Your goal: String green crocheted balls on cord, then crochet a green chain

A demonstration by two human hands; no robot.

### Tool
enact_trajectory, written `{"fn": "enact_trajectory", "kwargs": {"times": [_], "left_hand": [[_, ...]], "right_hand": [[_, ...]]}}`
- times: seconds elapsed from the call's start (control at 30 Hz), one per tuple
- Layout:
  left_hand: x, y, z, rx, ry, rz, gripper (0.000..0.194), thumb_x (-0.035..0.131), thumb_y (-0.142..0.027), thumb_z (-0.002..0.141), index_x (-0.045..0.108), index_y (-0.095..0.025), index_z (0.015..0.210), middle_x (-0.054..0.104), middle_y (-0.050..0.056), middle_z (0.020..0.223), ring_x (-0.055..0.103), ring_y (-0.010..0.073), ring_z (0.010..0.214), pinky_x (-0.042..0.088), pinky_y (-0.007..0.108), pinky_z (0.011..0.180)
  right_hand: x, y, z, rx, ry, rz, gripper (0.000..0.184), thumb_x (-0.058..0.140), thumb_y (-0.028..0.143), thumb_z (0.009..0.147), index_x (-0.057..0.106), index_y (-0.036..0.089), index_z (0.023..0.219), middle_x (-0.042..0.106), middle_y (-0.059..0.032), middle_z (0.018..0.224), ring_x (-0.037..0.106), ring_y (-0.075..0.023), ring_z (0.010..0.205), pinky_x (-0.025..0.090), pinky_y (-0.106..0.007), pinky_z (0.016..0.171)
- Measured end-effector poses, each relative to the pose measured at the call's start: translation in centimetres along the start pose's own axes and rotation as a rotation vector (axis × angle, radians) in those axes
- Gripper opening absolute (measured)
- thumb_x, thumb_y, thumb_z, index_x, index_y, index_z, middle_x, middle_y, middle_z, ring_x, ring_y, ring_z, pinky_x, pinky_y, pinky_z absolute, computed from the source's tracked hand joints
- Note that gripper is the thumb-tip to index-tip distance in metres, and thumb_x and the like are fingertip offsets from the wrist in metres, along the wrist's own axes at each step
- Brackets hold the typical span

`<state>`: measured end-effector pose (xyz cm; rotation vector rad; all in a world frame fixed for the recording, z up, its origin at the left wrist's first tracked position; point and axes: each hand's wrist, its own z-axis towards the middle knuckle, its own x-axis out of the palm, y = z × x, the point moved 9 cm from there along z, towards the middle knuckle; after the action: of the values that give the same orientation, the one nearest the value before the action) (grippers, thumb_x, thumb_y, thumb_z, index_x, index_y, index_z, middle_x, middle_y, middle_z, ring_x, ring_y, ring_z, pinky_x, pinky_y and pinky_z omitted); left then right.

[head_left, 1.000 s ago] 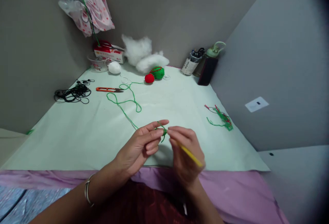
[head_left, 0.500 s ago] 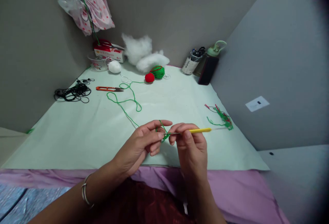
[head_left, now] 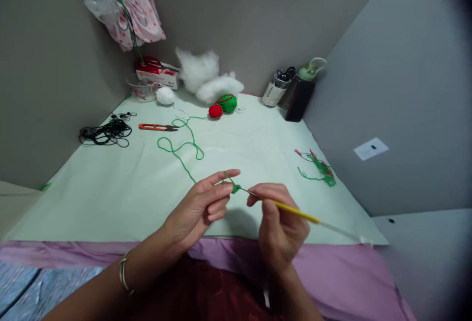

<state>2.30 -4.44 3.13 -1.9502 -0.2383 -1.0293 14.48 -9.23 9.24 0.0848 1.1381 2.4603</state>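
Between thumb and fingers my left hand (head_left: 202, 200) pinches a small green crochet piece (head_left: 236, 189). Green yarn (head_left: 186, 167) loops over its raised index finger and trails back across the table. My right hand (head_left: 282, 222) is closed around a crochet hook (head_left: 295, 209) with a yellow grip and a thin metal shaft. The hook's tip meets the green piece; whether it sits inside a stitch is too small to tell. Its other end points down to the right.
Orange thread snips (head_left: 158, 127) and tangled black cord (head_left: 106, 133) lie on the left. Behind are a white yarn ball (head_left: 165, 96), red ball (head_left: 215, 111), green ball (head_left: 227, 103) and white stuffing (head_left: 201, 72). Green and red scraps (head_left: 321, 169) lie right, below a bottle (head_left: 308, 71).
The hook swung to lie nearly level, then tilted with its back end down to the right. My right hand moved slightly right and away from the left. The yarn on the table shifted a little.
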Motion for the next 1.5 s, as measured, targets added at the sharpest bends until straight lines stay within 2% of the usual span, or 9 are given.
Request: {"fn": "enact_trajectory", "kwargs": {"times": [0.13, 0.33, 0.47, 0.67, 0.83, 1.0, 1.1, 1.3, 1.5], "left_hand": [[0.4, -0.3, -0.2, 0.051, 0.01, 0.062, 0.035, 0.081, -0.022, 0.085, 0.071, -0.016, 0.118, 0.055, -0.005, 0.078, 0.03, -0.0032, 0.045, 0.025, 0.013, 0.041], [0.6, -0.3, -0.2, 0.127, -0.053, 0.142, 0.045, 0.086, -0.026, 0.08, 0.071, -0.018, 0.121, 0.061, -0.003, 0.084, 0.036, -0.0029, 0.044, 0.028, 0.014, 0.04], [0.3, 0.2, 0.2, 0.05, -0.043, 0.032, 0.043, 0.087, -0.027, 0.079, 0.072, -0.015, 0.117, 0.047, -0.009, 0.062, 0.025, -0.0016, 0.042, 0.023, 0.013, 0.039], [0.0, -0.3, 0.2, 0.057, -0.041, -0.048, 0.027, 0.084, -0.017, 0.08, 0.078, -0.014, 0.106, 0.048, -0.007, 0.068, 0.024, -0.0026, 0.045, 0.024, 0.011, 0.04], [0.6, -0.6, -0.1, 0.136, -0.032, 0.102, 0.026, 0.083, -0.022, 0.083, 0.078, -0.02, 0.108, 0.059, -0.004, 0.077, 0.037, -0.0019, 0.046, 0.029, 0.013, 0.044], [0.3, -0.8, -0.1, 0.145, -0.023, 0.182, 0.018, 0.082, -0.025, 0.084, 0.08, -0.02, 0.101, 0.055, -0.005, 0.069, 0.038, 0.0, 0.046, 0.03, 0.015, 0.045], [-0.2, -1.2, -0.2, 0.175, -0.05, 0.253, 0.019, 0.081, -0.028, 0.085, 0.08, -0.021, 0.103, 0.058, -0.004, 0.076, 0.039, -0.0004, 0.048, 0.031, 0.015, 0.046], [-0.7, -1.5, -0.4, 0.213, -0.112, 0.282, 0.051, 0.086, -0.029, 0.081, 0.07, -0.024, 0.129, 0.059, -0.003, 0.087, 0.04, 0.0006, 0.052, 0.031, 0.015, 0.045], [-0.1, 0.3, 0.0, -0.008, -0.007, 0.029, 0.047, 0.084, -0.025, 0.082, 0.068, -0.013, 0.124, 0.043, -0.009, 0.067, 0.024, -0.0005, 0.047, 0.022, 0.014, 0.043]], "right_hand": [[0.7, -1.2, 0.5, 0.158, 0.009, 0.243, 0.021, 0.055, 0.016, 0.102, 0.075, 0.024, 0.102, 0.071, -0.0037, 0.093, 0.068, -0.0151, 0.076, 0.057, -0.03, 0.066], [1.2, 0.7, -0.5, -0.06, 0.056, -0.102, 0.033, 0.061, 0.005, 0.096, 0.076, 0.028, 0.116, 0.075, -0.0049, 0.106, 0.071, -0.0176, 0.096, 0.06, -0.032, 0.08], [0.9, 1.7, -0.9, -0.19, 0.038, -0.246, 0.039, 0.067, 0.004, 0.092, 0.076, 0.029, 0.12, 0.074, -0.0066, 0.114, 0.071, -0.019, 0.098, 0.06, -0.033, 0.08], [-0.4, -0.8, 0.2, 0.162, -0.085, 0.206, 0.026, 0.056, 0.012, 0.101, 0.078, 0.027, 0.103, 0.071, -0.0017, 0.09, 0.064, -0.0133, 0.073, 0.053, -0.029, 0.066], [1.0, -1.3, 0.3, 0.198, 0.019, 0.282, 0.021, 0.062, 0.015, 0.099, 0.079, 0.027, 0.103, 0.076, -0.0042, 0.099, 0.067, -0.0163, 0.089, 0.055, -0.03, 0.076], [0.8, -2.6, 0.2, 0.312, 0.01, 0.447, 0.021, 0.054, 0.022, 0.104, 0.074, 0.024, 0.099, 0.076, -0.0028, 0.092, 0.067, -0.0125, 0.072, 0.057, -0.028, 0.068], [0.1, -1.7, 0.3, 0.223, 0.036, 0.297, 0.024, 0.047, 0.019, 0.106, 0.07, 0.024, 0.105, 0.076, -0.0036, 0.095, 0.07, -0.0143, 0.075, 0.059, -0.03, 0.069], [1.7, 2.5, -1.0, -0.301, 0.232, -0.36, 0.039, 0.062, 0.01, 0.096, 0.068, 0.029, 0.129, 0.076, -0.0064, 0.111, 0.074, -0.0206, 0.1, 0.063, -0.033, 0.08], [-0.1, 0.9, -0.5, -0.06, 0.008, -0.102, 0.03, 0.054, 0.01, 0.099, 0.073, 0.028, 0.116, 0.071, -0.0046, 0.098, 0.069, -0.0169, 0.082, 0.06, -0.034, 0.072]]}}
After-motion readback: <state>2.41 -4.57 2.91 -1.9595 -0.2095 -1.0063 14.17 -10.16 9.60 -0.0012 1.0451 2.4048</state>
